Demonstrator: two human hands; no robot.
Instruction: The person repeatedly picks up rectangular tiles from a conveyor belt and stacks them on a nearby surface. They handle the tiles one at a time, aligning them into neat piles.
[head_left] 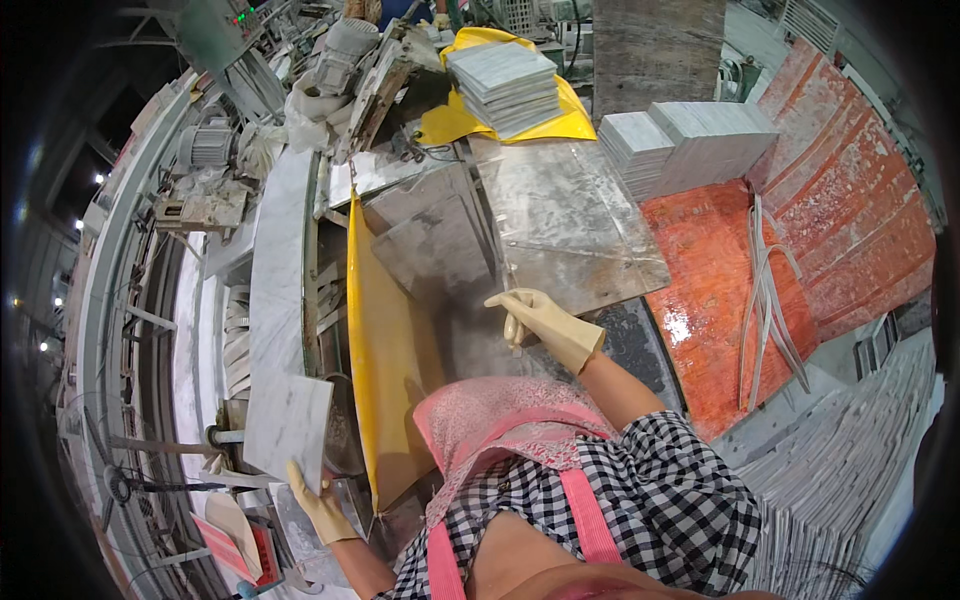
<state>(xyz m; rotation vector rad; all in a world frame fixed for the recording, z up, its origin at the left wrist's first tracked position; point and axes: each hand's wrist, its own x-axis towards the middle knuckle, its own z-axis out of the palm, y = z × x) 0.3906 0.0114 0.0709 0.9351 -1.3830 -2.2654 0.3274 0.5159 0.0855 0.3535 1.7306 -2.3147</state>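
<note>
My left hand [318, 507], in a yellowish rubber glove, grips the lower edge of a pale marble tile [288, 426] and holds it upright beside a grey machine frame. My right hand [545, 325], gloved the same way, hangs over a wet grey work surface [470, 330], fingers loosely curled around something thin and pale that I cannot make out. A yellow sheet [385, 370] stands on edge between the two hands. I wear a checked shirt and a pink apron.
Stacks of grey tiles [505, 85] lie on a yellow cover at the back, more stacks [700, 140] to the right. A red wet floor [715, 300] with white straps [770, 290] lies right. Motors [205, 145] and machine parts fill the left. Tile rows [850, 480] line the lower right.
</note>
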